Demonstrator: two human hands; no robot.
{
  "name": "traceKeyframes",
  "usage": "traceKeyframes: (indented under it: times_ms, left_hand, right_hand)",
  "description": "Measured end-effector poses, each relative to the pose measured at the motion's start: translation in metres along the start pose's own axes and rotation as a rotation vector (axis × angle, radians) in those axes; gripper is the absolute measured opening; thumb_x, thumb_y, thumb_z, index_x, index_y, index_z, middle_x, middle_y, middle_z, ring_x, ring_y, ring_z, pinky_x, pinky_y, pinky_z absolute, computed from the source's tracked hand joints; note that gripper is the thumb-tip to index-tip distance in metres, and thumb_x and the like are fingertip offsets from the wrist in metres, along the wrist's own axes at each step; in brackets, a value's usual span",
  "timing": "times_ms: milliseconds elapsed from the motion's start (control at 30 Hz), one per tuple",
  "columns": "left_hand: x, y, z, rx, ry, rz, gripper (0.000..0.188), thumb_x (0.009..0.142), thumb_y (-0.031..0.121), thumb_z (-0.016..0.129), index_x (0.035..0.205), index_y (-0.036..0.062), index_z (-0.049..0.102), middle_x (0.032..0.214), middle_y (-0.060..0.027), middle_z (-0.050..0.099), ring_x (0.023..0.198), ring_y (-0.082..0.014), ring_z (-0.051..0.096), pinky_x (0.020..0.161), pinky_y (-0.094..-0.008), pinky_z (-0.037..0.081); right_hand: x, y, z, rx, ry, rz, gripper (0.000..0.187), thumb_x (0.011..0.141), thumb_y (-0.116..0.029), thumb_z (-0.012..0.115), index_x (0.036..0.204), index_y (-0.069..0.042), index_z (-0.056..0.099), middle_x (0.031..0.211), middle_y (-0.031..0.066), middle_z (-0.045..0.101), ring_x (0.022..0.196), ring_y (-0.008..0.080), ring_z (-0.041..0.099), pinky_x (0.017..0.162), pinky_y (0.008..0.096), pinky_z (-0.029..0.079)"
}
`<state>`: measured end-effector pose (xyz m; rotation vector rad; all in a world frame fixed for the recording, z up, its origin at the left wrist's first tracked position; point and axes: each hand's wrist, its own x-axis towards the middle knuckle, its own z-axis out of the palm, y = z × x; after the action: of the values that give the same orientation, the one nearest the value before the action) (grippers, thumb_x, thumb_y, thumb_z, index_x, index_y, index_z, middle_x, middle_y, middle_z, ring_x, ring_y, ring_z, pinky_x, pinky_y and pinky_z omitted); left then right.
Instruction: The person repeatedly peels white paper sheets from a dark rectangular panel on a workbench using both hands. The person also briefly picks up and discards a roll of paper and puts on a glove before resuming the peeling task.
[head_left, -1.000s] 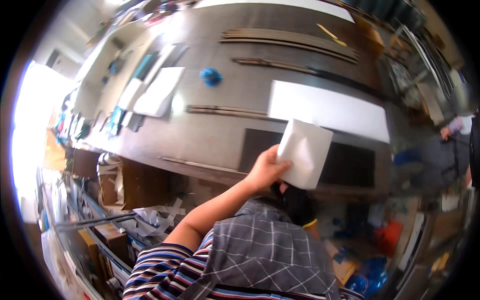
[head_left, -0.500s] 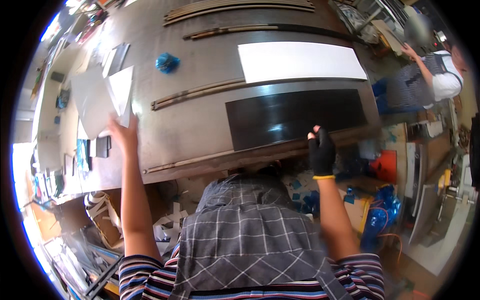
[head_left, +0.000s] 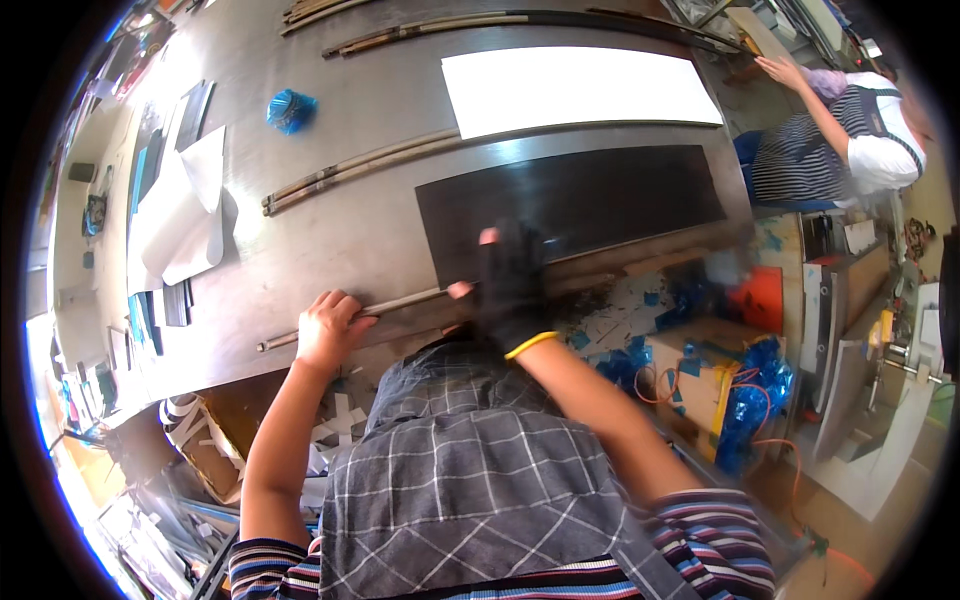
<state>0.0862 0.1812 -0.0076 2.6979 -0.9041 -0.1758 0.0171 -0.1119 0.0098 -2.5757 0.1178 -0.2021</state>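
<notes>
The gloved right hand (head_left: 512, 285), at the centre, is smeared by blur, so its grip cannot be read, and it hides part of the dark sheet (head_left: 600, 200). Near 9 o'clock, the left hand (head_left: 335, 328) covers a stretch of the thin rod (head_left: 405, 301). The upper edge cuts off the surface (head_left: 390, 95) at 12 o'clock and some strips (head_left: 318, 14) at 11. Clutter (head_left: 94, 214) between 9 and 10 is too small to tell.
</notes>
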Motion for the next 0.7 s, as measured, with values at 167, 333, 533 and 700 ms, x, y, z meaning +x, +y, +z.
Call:
traceKeyframes:
  times_ms: [167,333,533,700]
  left_hand:
    - [0.007,-0.015,0.006,0.078,-0.056,0.086,0.025,0.068,0.023,0.080,0.076,0.0087,0.061,0.077,-0.0056,0.059,0.077,-0.0282,0.060,0.063,-0.0414,0.049]
    - [-0.004,-0.038,0.023,0.081,-0.116,0.051,0.028,0.067,0.021,0.081,0.075,0.0066,0.058,0.078,-0.0076,0.059,0.079,-0.0308,0.059,0.066,-0.0427,0.049]
    - [0.004,-0.007,-0.002,0.028,-0.103,-0.159,0.030,0.065,0.019,0.082,0.075,0.0056,0.058,0.077,-0.0083,0.059,0.079,-0.0315,0.058,0.068,-0.0421,0.047]
    - [0.002,-0.012,-0.001,0.003,-0.125,-0.217,0.030,0.064,0.016,0.083,0.074,0.0054,0.057,0.078,-0.0091,0.059,0.081,-0.0313,0.058,0.071,-0.0420,0.047]
  right_hand:
    - [-0.011,-0.057,0.057,0.157,-0.052,-0.258,0.082,0.072,-0.047,0.073,0.131,0.002,0.045,0.143,0.0271,0.037,0.137,0.0445,0.029,0.116,0.0544,0.018]
    - [0.000,0.024,0.002,0.168,0.109,-0.117,0.073,0.074,-0.036,0.076,0.128,0.002,0.046,0.138,0.0270,0.040,0.130,0.0443,0.036,0.112,0.0521,0.027]
    - [-0.007,0.207,-0.074,-0.346,0.292,0.158,0.066,0.082,-0.031,0.066,0.137,-0.003,0.041,0.148,0.0250,0.035,0.138,0.0442,0.030,0.115,0.0486,0.027]
    - [-0.012,0.361,-0.139,-0.469,0.341,0.306,0.065,0.095,-0.048,0.048,0.139,-0.001,0.042,0.149,0.0234,0.035,0.140,0.0406,0.029,0.117,0.0480,0.022]
